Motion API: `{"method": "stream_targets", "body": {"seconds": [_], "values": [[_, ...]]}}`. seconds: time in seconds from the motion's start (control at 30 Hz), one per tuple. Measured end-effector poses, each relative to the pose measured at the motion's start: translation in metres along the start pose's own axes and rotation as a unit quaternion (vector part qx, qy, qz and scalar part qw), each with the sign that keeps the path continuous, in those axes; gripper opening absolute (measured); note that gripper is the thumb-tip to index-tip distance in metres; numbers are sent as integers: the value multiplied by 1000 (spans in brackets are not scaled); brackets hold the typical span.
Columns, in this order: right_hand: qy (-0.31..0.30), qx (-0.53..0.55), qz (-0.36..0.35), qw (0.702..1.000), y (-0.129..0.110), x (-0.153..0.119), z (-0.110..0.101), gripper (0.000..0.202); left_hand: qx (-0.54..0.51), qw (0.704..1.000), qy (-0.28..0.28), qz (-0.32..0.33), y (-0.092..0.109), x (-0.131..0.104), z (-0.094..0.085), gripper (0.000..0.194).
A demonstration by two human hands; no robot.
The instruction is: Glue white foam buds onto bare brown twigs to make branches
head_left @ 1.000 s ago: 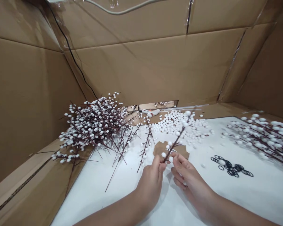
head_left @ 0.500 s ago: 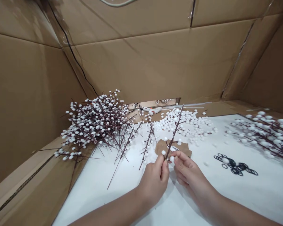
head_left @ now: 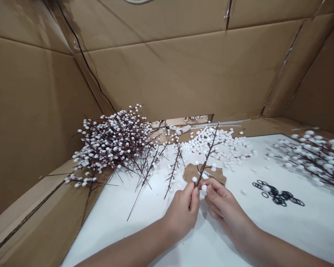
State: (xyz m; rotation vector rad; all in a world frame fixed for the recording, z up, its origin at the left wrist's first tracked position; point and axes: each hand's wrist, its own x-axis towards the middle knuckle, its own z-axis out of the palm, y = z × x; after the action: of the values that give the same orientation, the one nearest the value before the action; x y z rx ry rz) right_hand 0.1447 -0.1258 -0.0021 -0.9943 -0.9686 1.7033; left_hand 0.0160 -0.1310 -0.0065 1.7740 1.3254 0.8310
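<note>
My left hand (head_left: 182,209) pinches the lower end of a dark brown artificial twig (head_left: 208,154), which leans up and to the right above the white board. A few white balls sit on its lower side stems, and its upper stems are bare. Close beside it, my right hand (head_left: 225,204) is closed on a small white foam ball (head_left: 204,188) between thumb and fingers, against the twig's lower part. Whether the ball is seated on a stem I cannot tell. Behind the hands lies a torn piece of brown cardboard (head_left: 190,172) with a small object on it, partly hidden by the twig.
A heap of white-berried branches (head_left: 114,141) stands at left, with bare twigs (head_left: 172,172) beside it. Loose white balls (head_left: 225,142) and a glue gun (head_left: 180,129) lie at the back. Black rings (head_left: 278,194) and more berried branches (head_left: 320,159) are at right. Cardboard walls (head_left: 167,74) surround the board.
Both hands and the twig have shifted very slightly right in the picture, and the camera view has tilted a little. The grips stay the same.
</note>
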Motion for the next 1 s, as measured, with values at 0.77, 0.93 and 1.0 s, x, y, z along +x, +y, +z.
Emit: {"method": "stream_targets", "body": {"seconds": [0.77, 0.93, 1.0], "values": [[33, 3, -5, 999, 3, -1, -1, 45, -9, 998, -60, -8, 0, -2, -1, 26], [38, 2, -5, 999, 3, -1, 0, 45, -10, 998, -65, -6, 1, -2, -2, 27], [36, 5, -6, 999, 3, -1, 0, 44, -16, 998, -62, -4, 1, -2, -2, 28]]}}
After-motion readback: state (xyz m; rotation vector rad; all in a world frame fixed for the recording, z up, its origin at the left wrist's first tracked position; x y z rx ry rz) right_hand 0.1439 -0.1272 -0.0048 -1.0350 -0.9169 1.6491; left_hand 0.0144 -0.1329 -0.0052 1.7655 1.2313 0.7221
